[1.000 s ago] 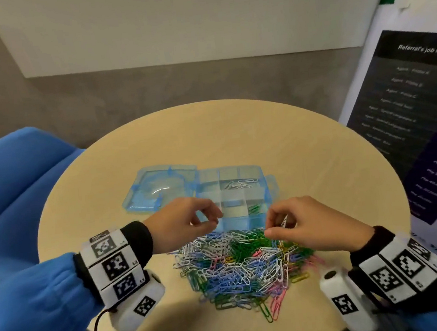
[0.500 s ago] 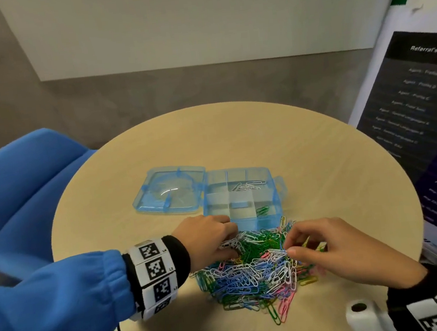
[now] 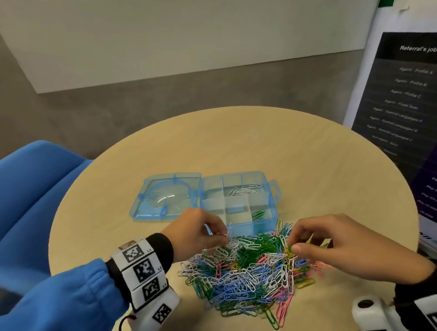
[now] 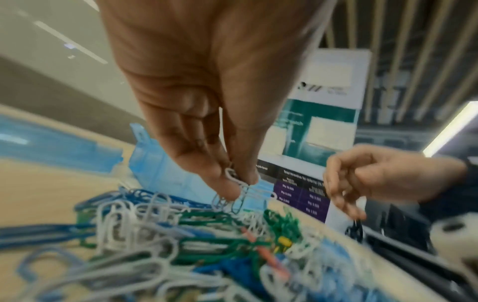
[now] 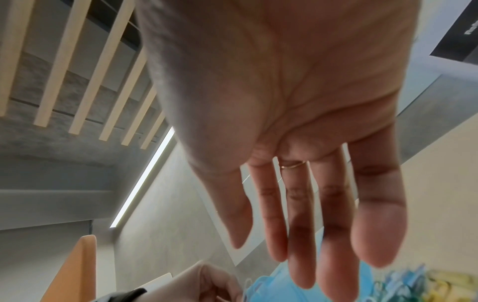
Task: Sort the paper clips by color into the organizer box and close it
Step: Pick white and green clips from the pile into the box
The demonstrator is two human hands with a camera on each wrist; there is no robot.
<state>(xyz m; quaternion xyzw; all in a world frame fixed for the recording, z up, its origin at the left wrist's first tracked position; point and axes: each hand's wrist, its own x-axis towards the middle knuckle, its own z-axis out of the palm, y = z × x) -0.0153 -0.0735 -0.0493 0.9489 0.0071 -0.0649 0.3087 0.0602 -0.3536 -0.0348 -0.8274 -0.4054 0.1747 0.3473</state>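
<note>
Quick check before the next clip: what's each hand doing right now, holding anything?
Left hand: pinching a few white paper clips just above the pile.
Right hand: fingers reaching into the pile; whether it holds a clip cannot be told.

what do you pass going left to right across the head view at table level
blue chair → open lid of the organizer box → box's compartments → poster stand. Nearer the camera: left hand, paper clip pile, right hand.

Blurred paper clips (image 4: 160, 241) beneath wrist
</note>
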